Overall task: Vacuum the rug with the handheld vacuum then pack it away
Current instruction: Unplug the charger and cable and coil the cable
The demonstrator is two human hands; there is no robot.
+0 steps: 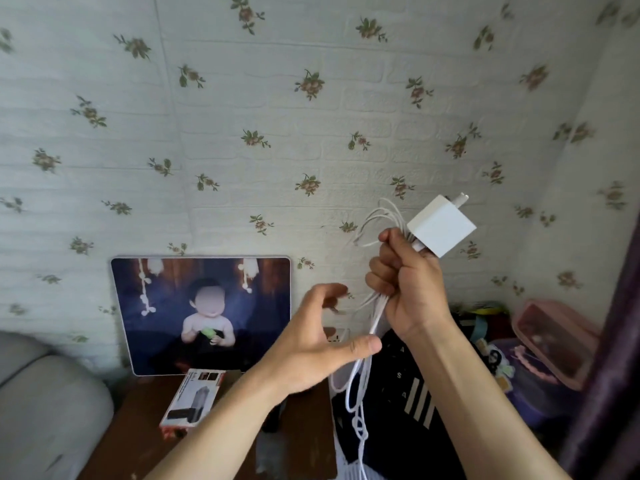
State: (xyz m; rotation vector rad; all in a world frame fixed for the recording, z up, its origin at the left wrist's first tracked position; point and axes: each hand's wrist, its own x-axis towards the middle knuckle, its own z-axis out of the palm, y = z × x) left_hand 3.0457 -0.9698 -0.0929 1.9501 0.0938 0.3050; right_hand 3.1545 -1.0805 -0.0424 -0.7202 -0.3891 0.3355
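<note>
1. Floral white wallpaper [277, 98] backs a brown wooden desk [145, 410], where a red-and-white cardboard vacuum box [194, 396] lies.
2. The right hand [408, 289] grips a coiled white charging cable [356, 386], with its white square plug adapter [441, 225] on top.
3. The left hand [311, 348] is spread loose, thumb beside the hanging loops; the hands are apart.

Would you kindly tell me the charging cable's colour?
The thin charging cable is white; head view.

One head-worn wide-angle view faces the flowered wall [277, 116], close above the wooden table [138, 410]
</note>
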